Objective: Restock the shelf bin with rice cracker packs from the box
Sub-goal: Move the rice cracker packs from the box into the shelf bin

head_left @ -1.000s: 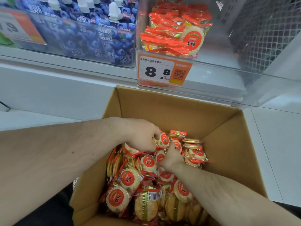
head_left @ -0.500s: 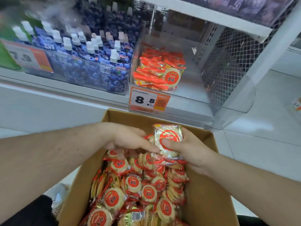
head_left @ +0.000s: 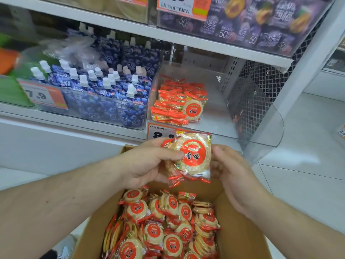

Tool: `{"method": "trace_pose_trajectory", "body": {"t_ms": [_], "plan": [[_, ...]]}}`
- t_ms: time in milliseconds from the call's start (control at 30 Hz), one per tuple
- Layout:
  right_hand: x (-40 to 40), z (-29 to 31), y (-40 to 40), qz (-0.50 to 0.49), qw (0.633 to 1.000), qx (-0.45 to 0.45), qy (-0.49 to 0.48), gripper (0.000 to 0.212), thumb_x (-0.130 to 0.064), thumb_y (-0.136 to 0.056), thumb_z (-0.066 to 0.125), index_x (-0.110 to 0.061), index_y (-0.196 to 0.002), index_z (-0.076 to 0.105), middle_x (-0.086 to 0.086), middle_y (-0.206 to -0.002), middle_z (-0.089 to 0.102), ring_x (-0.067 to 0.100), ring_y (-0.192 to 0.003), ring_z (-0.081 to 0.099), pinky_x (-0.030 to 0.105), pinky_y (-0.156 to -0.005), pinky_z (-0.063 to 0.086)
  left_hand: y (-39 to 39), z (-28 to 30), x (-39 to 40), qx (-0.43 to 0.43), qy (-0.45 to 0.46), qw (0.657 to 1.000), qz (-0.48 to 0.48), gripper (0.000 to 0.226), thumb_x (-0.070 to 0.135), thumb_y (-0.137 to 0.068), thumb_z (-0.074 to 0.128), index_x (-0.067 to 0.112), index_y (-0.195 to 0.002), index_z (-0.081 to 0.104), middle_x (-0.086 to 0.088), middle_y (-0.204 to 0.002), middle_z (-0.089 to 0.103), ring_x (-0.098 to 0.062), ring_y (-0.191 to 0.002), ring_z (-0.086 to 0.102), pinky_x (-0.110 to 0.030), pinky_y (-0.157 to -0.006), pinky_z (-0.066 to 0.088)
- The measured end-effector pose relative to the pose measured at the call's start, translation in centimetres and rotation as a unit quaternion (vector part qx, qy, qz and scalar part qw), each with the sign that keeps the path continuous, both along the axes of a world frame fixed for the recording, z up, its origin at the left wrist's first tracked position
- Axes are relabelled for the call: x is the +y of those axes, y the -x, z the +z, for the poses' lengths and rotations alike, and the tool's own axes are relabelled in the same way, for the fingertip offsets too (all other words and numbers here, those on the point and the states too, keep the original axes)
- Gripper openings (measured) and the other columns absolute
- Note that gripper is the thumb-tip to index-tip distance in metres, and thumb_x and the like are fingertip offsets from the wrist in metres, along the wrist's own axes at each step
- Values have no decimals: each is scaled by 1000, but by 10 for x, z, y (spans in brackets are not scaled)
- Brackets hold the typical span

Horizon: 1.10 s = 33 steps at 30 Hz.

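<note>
We look at a white shelf unit with a mesh back panel on the right side. Below it, at our feet, stands an open cardboard box, its inside heaped with rice cracker packs in clear wrap with red round labels.

On the shelf sits a clear plastic bin, mostly bare on its right part; a small stack of cracker packs fills its left side, one pack facing outward at the front. An orange price tag hangs on the bin's front lip, partly covered by what we hold. Just left of the bin is another clear bin packed with blue drink pouches with white caps, and it carries its own price tag. The shelf above holds purple pouches behind a clear front.

Above the box and in front of the bin's lip, we hold a bunch of packs, the front one upright with its label toward us. Our left hand grasps the bunch from the left, thumb pressed across the front pack and fingers curled behind it. Our right hand is at the bunch's right edge with fingers loosely bent; whether it grips or only touches, we cannot tell.
</note>
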State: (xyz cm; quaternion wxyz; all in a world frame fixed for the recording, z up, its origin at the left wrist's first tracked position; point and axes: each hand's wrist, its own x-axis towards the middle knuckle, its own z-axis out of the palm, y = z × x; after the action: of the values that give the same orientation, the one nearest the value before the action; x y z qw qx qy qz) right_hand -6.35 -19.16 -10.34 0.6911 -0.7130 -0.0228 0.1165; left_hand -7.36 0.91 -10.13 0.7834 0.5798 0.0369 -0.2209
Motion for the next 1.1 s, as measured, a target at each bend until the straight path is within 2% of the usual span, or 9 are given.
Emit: {"method": "trace_pose_trajectory", "body": {"t_ms": [167, 267, 367, 467, 600, 700, 833, 967, 1100], "plan": [[5, -1, 1, -1, 1000, -14, -6, 40, -29, -67, 73, -11, -102, 68, 7, -94, 76, 19, -84, 73, 24, -66, 57, -1, -6, 0, -16, 8, 1000, -17, 50, 21, -68, 73, 16, -117, 63, -9, -100, 73, -25, -89, 70, -42, -73, 55], [0, 5, -6, -23, 998, 3, -66, 37, -23, -70, 69, -6, -103, 66, 10, -92, 76, 18, -79, 74, 23, -62, 56, -5, -8, 4, -17, 22, 999, 16, 52, 23, -70, 70, 14, -121, 61, -12, -105, 72, -26, -91, 69, -39, -66, 57], [-9, 15, -15, -33, 988, 27, -149, 38, -21, -74, 63, -2, -108, 64, 9, -89, 76, 16, -75, 73, 23, -61, 57, -9, -9, 10, -9, 14, 999, 36, 51, 24, -73, 67, 15, -123, 60, -13, -110, 72, -30, -96, 68, -42, -71, 57], [-15, 16, -19, -20, 984, 41, -175, 39, -21, -76, 60, -4, -111, 64, 8, -89, 75, 15, -76, 72, 23, -61, 57, -10, -10, 13, -6, -10, 1000, 28, 52, 25, -75, 67, 14, -124, 59, -16, -112, 71, -34, -101, 68, -43, -75, 57], [-7, 9, -14, 32, 985, 56, -159, 44, -21, -71, 67, -1, -111, 63, 12, -91, 75, 17, -75, 72, 25, -62, 57, -8, -12, 9, -10, -39, 999, 17, 46, 32, -77, 62, 16, -120, 61, -7, -98, 74, -20, -83, 71, -37, -63, 55], [2, 2, -10, 56, 992, 40, -101, 44, -20, -68, 72, -3, -108, 64, 12, -93, 75, 20, -77, 73, 27, -64, 58, -6, -10, 2, 8, -32, 999, -4, 51, 49, -79, 51, 20, -120, 61, -6, -109, 73, -23, -88, 71, -43, -72, 55], [9, -5, -7, 50, 998, 9, -42, 51, -20, -64, 74, -9, -112, 62, 8, -94, 76, 20, -82, 73, 28, -67, 58, -2, -2, -2, 31, -9, 998, -57, 72, 71, -72, 35, 28, -125, 59, -6, -116, 71, -25, -94, 70, -42, -73, 56], [12, -10, -4, 40, 999, -3, -17, 72, -24, -53, 82, -13, -119, 56, 9, -87, 68, 22, -80, 71, 31, -69, 58, 4, -1, -4, -10, -43, 998, -47, 44, 46, -72, 60, 24, -110, 65, -3, -101, 75, -18, -89, 71, -40, -83, 53], [12, -10, -1, 41, 999, 22, -9, 70, -30, -61, 92, -13, -120, 60, 13, -109, 70, 24, -95, 72, 30, -74, 57, 6, 2, -5, -8, -38, 999, -34, 43, 30, -72, 69, 18, -114, 64, -9, -108, 74, -25, -99, 69, -48, -99, 49]]}}
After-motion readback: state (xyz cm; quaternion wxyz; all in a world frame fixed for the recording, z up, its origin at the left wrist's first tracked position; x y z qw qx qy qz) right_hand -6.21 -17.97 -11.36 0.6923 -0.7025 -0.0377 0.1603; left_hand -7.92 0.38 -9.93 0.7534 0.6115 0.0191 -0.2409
